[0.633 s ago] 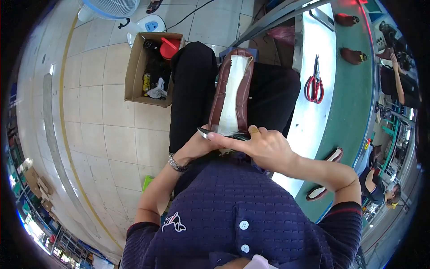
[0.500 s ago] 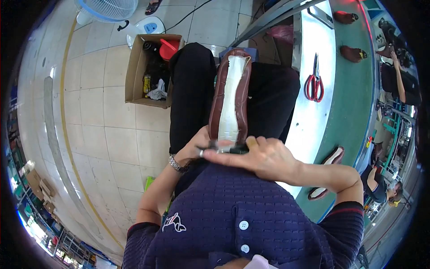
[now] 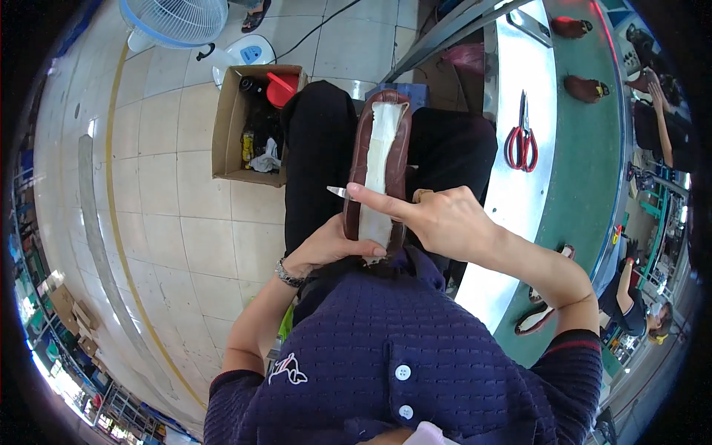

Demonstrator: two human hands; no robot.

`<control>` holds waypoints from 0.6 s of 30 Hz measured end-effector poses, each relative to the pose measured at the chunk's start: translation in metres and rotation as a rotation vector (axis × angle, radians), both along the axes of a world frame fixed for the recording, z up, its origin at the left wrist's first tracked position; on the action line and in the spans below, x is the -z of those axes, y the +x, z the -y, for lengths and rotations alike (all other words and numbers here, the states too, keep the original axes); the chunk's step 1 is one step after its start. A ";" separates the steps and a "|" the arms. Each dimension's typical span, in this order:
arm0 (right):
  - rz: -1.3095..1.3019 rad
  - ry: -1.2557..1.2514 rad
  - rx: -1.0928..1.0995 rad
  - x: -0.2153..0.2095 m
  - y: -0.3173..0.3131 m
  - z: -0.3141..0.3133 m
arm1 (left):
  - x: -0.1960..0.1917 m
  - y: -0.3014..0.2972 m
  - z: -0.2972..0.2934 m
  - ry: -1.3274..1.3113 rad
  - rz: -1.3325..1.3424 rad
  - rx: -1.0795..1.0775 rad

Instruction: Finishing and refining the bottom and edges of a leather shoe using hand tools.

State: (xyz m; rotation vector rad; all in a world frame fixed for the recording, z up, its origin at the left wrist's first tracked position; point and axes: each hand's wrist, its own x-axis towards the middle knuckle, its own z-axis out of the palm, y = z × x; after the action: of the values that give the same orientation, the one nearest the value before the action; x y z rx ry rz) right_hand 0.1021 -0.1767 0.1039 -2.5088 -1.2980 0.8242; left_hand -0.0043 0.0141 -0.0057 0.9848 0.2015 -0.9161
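A brown leather shoe lies sole side up between my thighs, its pale bottom facing me and its leather edge folded around it. My left hand grips its near end, with the thumb pressed across the pale bottom. Above the shoe's middle, my right hand is closed, index finger stretched toward the left. From under that fingertip sticks a pointed metal blade, like a knife's; the rest of this tool is hidden by the hand.
Red-handled scissors lie on the metal ledge at my right. Beyond it, a green conveyor belt carries several brown shoes. A cardboard box with assorted items stands at my left, a fan behind it. Other people work at the far right.
My right hand has moved away from my body, up along the shoe, with its index finger now stretched out. The shoe has shifted slightly toward me; the left thumb now shows on its bottom.
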 end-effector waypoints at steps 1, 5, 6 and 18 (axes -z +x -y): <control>0.076 -0.015 -0.063 -0.009 0.006 -0.005 | 0.003 0.001 0.000 0.005 0.002 -0.005; 0.236 0.248 -0.010 -0.019 0.031 -0.013 | 0.008 0.034 -0.011 -0.231 -0.151 -0.342; 0.276 0.279 0.005 -0.013 0.036 -0.014 | -0.002 0.049 -0.011 -0.176 -0.151 -0.329; -0.181 0.538 0.678 -0.028 0.016 0.054 | -0.024 0.069 0.007 0.001 0.198 -0.149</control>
State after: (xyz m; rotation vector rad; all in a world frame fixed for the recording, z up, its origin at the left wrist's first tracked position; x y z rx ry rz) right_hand 0.1183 -0.2309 0.1323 -2.1368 -0.4523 0.4454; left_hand 0.0651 0.0071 0.0187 1.0399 0.1059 -0.6783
